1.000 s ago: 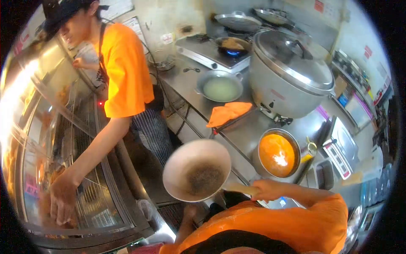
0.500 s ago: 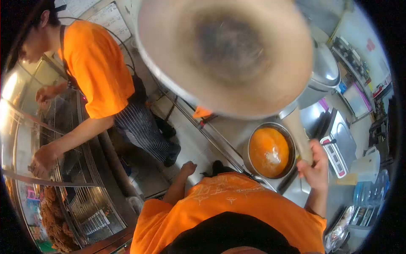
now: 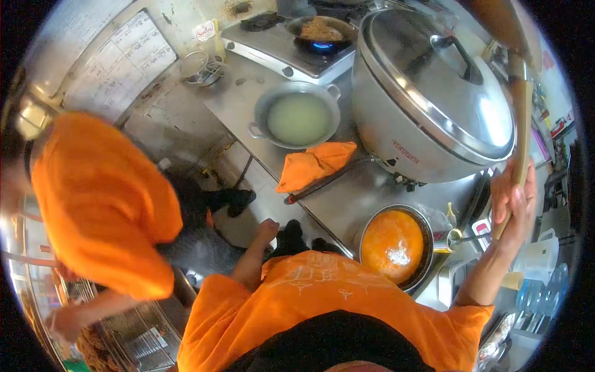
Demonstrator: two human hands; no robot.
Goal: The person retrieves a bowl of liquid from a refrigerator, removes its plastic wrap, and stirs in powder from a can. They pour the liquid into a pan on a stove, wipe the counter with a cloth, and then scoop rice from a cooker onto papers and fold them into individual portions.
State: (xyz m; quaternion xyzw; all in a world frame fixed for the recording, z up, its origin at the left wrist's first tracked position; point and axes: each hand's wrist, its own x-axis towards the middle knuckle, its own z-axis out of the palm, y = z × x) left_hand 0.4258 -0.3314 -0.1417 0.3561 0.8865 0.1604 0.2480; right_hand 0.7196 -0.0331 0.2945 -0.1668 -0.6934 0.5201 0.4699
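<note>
Okay, right hand clamped on the pale handle of a pan, raised at upper right, partly cut off by the view edge. Below it, a pot of orange liquid on the table. Left of the handle, big lidded cooker; beyond, orange cloth, two-handled pan of pale green liquid, lit stove. Left hand low by the table edge; can't tell whether its fingers are apart or together.

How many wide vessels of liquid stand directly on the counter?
2: pan of pale liquid, left of the cooker; pot of orange liquid, nearer the wearer. Others may be hidden.
</note>
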